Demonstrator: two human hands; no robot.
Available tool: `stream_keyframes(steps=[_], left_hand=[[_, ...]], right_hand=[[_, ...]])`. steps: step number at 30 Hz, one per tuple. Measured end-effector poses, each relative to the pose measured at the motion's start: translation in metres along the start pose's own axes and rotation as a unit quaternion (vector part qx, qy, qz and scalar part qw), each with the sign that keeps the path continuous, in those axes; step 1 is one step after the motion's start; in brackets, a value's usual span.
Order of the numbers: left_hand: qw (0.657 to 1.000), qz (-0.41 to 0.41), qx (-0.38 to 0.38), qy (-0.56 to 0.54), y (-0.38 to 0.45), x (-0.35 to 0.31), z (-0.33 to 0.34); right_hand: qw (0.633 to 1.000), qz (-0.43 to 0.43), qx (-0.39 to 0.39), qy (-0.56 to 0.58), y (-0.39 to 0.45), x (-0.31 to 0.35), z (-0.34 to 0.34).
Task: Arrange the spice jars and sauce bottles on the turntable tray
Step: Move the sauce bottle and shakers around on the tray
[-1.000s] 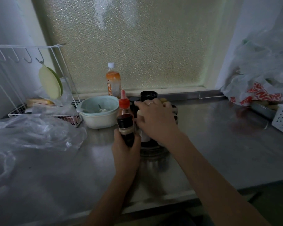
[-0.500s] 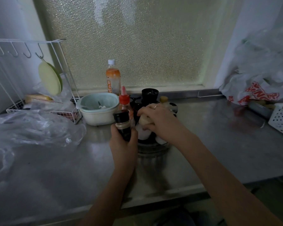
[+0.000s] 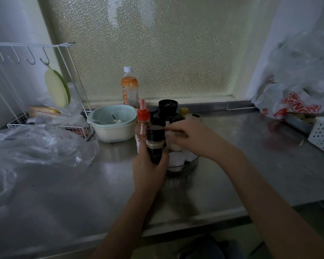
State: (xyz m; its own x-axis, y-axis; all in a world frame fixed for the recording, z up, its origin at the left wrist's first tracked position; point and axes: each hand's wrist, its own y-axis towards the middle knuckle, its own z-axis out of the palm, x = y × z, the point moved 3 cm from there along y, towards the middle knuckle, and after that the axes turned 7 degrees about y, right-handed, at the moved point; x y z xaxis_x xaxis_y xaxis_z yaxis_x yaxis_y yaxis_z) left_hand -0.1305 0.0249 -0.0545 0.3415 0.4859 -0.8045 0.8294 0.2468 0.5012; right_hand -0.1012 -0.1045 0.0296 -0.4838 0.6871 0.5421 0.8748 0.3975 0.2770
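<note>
My left hand is wrapped round a dark glass spice jar with a black cap and a pale band of powder under it, fingers curled tight about its lower half, holding it upright above the steel counter, just left of the round turntable tray. Over on the other side, my right hand reaches across the tray with fingers bent down over the white-bodied jars standing in it; the fingertips are near the black cap of the jar I'm holding, but whether they actually grip anything there I cannot tell, they blur together. The tray is crowded: white jars at the front, dark-lidded ones behind, a black funnel-shaped cup rising at the back and a small yellow cap beside it. Right against my left hand stands a clear squeeze bottle with a red nozzle cap, upright on the counter. Left of that sits a pale green bowl nested in a cream bowl, and behind, on the sill by the frosted window, an orange drink bottle with a white cap. A white wire rack holds the far left, crumpled clear plastic lying in front of it.
</note>
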Motion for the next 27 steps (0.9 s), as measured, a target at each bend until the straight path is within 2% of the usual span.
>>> stream_keyframes(steps=[2, 4, 6, 7, 9, 14, 17, 19, 20, 23, 24, 25, 27], left_hand=[[1.000, 0.018, 0.008, 0.002, -0.001, -0.003, 0.000], [1.000, 0.026, 0.013, -0.002, -0.001, -0.006, 0.000], [0.999, 0.023, 0.022, -0.003, 0.000, -0.007, 0.001], [0.999, 0.022, 0.023, -0.003, 0.001, -0.007, 0.002], [0.999, 0.025, 0.025, -0.008, 0.002, -0.007, 0.003], [0.999, 0.030, 0.032, -0.018, 0.005, -0.003, 0.004], [0.998, 0.033, 0.043, -0.026, 0.006, -0.002, 0.007], [0.998, 0.036, 0.051, -0.029, 0.007, -0.004, 0.007], [0.998, 0.037, 0.049, -0.032, 0.007, -0.005, 0.007], [0.996, 0.002, 0.029, -0.085, 0.009, -0.005, 0.008], [0.993, -0.016, 0.019, -0.112, 0.009, -0.004, 0.008], [0.990, -0.027, 0.008, -0.137, 0.010, -0.002, 0.008], [0.983, -0.039, -0.013, -0.178, 0.010, -0.001, 0.005]], right_hand=[[0.994, 0.006, -0.091, 0.063, 0.001, -0.004, -0.016], [0.976, 0.023, -0.201, 0.077, 0.007, -0.020, -0.033], [0.962, 0.073, -0.251, 0.074, 0.021, -0.041, -0.045], [0.963, 0.111, -0.234, 0.069, 0.031, -0.051, -0.048], [0.973, 0.170, -0.143, 0.063, 0.053, -0.065, -0.046], [0.977, 0.211, 0.025, 0.004, 0.101, -0.074, -0.032], [0.974, 0.222, 0.040, -0.014, 0.106, -0.079, -0.028], [0.977, 0.212, -0.004, 0.012, 0.102, -0.081, -0.032], [0.978, 0.202, -0.050, 0.030, 0.099, -0.080, -0.037], [0.956, 0.131, -0.260, 0.041, 0.078, -0.056, -0.067], [0.946, 0.096, -0.309, 0.030, 0.068, -0.041, -0.078], [0.940, 0.063, -0.335, 0.023, 0.059, -0.025, -0.086], [0.940, 0.016, -0.339, 0.037, 0.044, 0.003, -0.094]])
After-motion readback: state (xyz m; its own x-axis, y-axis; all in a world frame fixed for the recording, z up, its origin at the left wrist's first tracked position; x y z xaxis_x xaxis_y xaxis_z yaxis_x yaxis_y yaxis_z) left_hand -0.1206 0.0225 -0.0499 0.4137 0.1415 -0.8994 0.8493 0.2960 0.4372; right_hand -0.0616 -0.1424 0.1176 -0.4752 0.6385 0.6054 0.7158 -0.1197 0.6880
